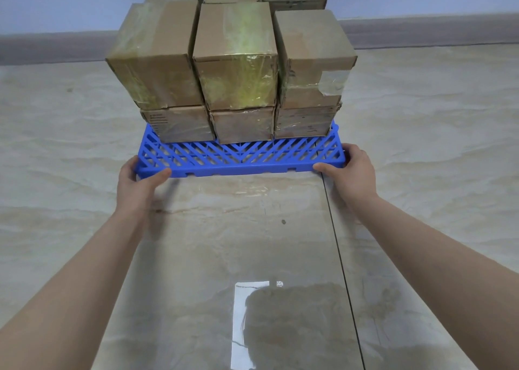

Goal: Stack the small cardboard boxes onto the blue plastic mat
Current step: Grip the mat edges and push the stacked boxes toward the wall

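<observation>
A blue plastic mat (238, 156) with a lattice top lies on the tiled floor. Several small cardboard boxes (236, 57) wrapped in clear tape stand on it, two layers high, three across in front, with more rows behind. A bare strip of the mat shows in front of the boxes. My left hand (139, 180) grips the mat's near left corner, thumb along the front edge. My right hand (349, 170) grips the near right corner in the same way.
Glossy beige marble-look floor tiles (252, 243) stretch all around, with a dark grout line running down the right. A grey skirting board (421, 31) and pale blue wall stand behind the stack.
</observation>
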